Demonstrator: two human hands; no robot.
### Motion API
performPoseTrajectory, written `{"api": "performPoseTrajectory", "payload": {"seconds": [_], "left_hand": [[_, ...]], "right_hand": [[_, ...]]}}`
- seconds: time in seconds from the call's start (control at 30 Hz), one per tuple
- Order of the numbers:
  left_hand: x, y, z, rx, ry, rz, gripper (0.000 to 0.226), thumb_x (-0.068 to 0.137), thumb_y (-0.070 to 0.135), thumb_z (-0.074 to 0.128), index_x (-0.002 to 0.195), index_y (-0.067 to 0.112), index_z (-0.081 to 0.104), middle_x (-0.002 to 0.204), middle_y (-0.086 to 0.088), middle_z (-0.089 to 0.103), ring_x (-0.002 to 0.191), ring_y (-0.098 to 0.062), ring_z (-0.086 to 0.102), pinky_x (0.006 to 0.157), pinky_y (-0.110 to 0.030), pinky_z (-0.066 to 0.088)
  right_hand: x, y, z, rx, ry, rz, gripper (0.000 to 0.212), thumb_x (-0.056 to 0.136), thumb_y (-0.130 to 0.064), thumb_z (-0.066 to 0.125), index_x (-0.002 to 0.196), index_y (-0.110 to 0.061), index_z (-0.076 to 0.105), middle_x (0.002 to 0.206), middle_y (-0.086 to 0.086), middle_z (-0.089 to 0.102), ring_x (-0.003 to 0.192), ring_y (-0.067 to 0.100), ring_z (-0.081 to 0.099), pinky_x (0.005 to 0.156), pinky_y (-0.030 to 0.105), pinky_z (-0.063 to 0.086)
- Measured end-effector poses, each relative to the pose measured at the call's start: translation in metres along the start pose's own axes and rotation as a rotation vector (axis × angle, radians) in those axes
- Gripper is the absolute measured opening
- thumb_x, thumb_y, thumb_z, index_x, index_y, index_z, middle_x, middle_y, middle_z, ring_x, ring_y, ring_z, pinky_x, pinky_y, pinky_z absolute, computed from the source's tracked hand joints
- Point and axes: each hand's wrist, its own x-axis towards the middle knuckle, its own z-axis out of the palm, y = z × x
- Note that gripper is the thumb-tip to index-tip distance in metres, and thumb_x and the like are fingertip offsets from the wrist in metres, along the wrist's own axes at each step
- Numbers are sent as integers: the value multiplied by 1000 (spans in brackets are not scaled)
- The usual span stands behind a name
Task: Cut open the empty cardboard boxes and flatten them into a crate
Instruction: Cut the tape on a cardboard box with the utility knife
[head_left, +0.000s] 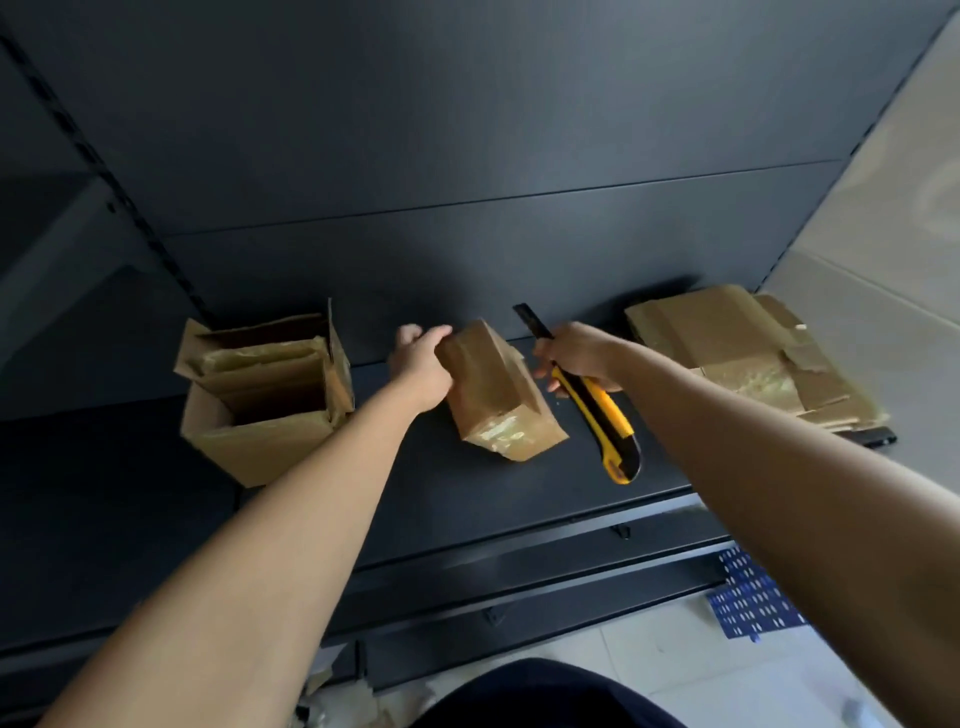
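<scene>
A small taped cardboard box (498, 395) sits tilted on the dark shelf (467, 499) in the middle. My left hand (418, 366) grips its far left top edge. My right hand (579, 356) holds a yellow and black utility knife (605, 421) just right of the box, with the blade end pointing away toward the shelf's back panel and the handle end toward me. An open cardboard box (265, 400) stands at the left with flattened cardboard pieces standing inside it.
A pile of flattened taped cardboard (748, 353) lies at the right end of the shelf. A dark back panel (467, 156) rises behind. Below the shelf's front edge are a pale tiled floor and a blue perforated crate (753, 597) at the lower right.
</scene>
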Motion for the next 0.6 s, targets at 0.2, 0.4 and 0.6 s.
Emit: {"api": "performPoseTrajectory", "payload": {"seconds": [0.2, 0.4, 0.6], "left_hand": [[-16, 9, 27, -371, -163, -251, 79, 79, 65, 55, 133, 10, 41, 136, -10, 49, 118, -28, 51, 100, -44, 43], [-12, 29, 36, 2, -244, -128, 130, 57, 53, 83, 148, 2, 5, 154, -14, 15, 138, -27, 27, 103, -32, 33], [-1, 28, 12, 290, -380, 31, 110, 63, 27, 70, 151, 18, 5, 150, -3, 17, 137, -26, 27, 98, -32, 38]], "right_hand": [[5, 13, -1, 189, -50, 83, 24, 102, -15, 32, 100, 3, 48, 91, 26, 65, 70, 33, 68, 44, 26, 49], [9, 28, -7, 143, -91, 104, 29, 102, -15, 36, 92, 5, 53, 75, 21, 70, 69, 32, 71, 52, 31, 53], [11, 26, -35, -423, 280, -223, 21, 92, -18, 52, 74, -9, 58, 72, 15, 58, 63, 29, 59, 60, 36, 50]]}}
